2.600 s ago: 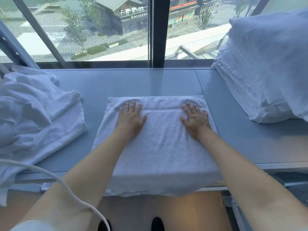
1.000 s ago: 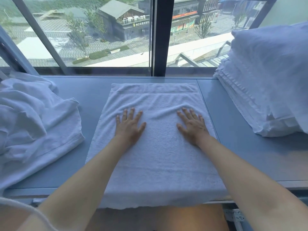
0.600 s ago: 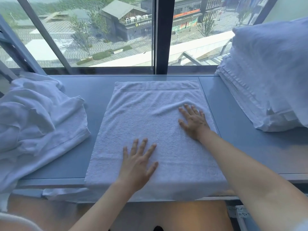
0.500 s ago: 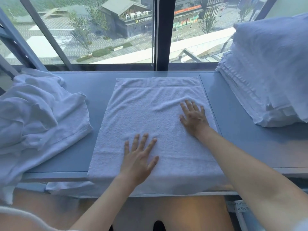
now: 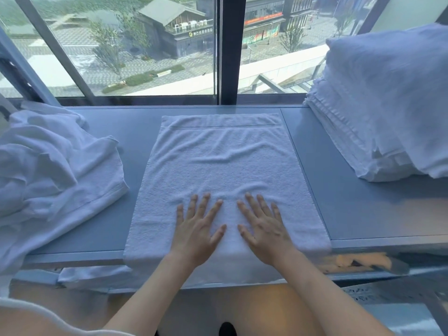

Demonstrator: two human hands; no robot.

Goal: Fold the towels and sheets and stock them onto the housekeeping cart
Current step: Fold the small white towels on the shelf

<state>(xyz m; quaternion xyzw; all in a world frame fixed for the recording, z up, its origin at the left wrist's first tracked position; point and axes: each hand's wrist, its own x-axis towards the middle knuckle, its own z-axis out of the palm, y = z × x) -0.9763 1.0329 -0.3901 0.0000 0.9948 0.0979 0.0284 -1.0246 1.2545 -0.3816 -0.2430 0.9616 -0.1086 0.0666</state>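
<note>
Ledge point(image 5: 344, 190): grey worktop running under the window point(image 5: 121, 44); all linen in view lies on it. No housekeeping cart in view, so stocking judged not begun.
Folded stack point(image 5: 378, 112): far right of the ledge, many white layers, well apart from the work piece. Judged the finished share.
Unfolded heap point(image 5: 53, 166): rumpled white linen at left, near the work piece but not touching it, its near edge drooping over the ledge front. Judged still to fold.
Towel point(image 5: 223, 161): centre of the ledge, spread flat, near end hanging over the front edge; shallow ripples just beyond the fingertips. Judged mid-fold, smoothing step.
Left hand point(image 5: 196, 229): flat on the towel's near half, fingers spread, gripping nothing.
Right hand point(image 5: 263, 226): same, just beside the left.
Obstructions: none seen on the towel.
</note>
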